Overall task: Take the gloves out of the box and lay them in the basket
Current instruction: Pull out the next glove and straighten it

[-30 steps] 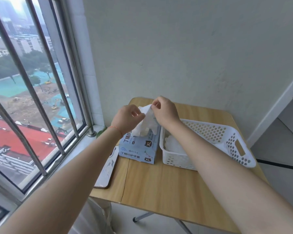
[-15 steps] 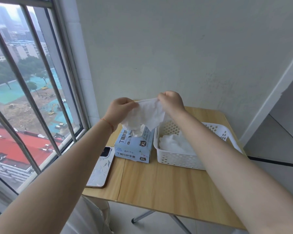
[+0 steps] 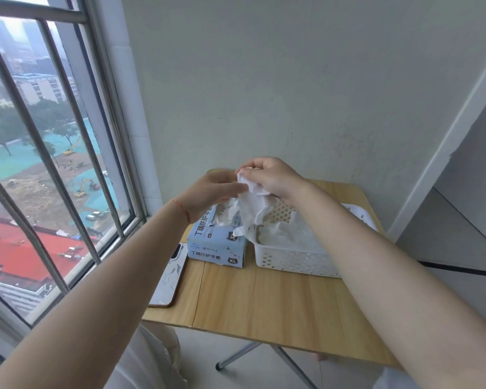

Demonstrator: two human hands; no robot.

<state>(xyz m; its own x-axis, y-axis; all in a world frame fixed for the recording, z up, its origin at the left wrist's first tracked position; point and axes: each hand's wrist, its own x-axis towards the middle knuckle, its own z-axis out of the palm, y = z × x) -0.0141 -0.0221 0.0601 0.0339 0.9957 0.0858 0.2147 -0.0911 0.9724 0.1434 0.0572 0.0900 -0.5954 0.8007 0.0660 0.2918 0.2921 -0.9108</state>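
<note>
The right hand (image 3: pixel 272 179) pinches the top of a white glove (image 3: pixel 254 204) between thumb and curled fingers; the glove hangs down crumpled, its lower end dangling over the gap between the box (image 3: pixel 216 242) and the basket (image 3: pixel 292 258). The left hand (image 3: pixel 213 192) is raised beside it, fingers extended toward the glove and touching its upper edge; whether they grip it cannot be told. The box, pale blue with an XL mark, stands on the wooden counter (image 3: pixel 264 299), its top open with more white gloves bunched in the opening; the white perforated basket stands just to its right, nearly touching, and holds a loose heap of gloves (image 3: pixel 286 234). A phone (image 3: pixel 169 279) lies flat at the counter's left edge, near the box; a barred window (image 3: pixel 54 164) lies further left.
</note>
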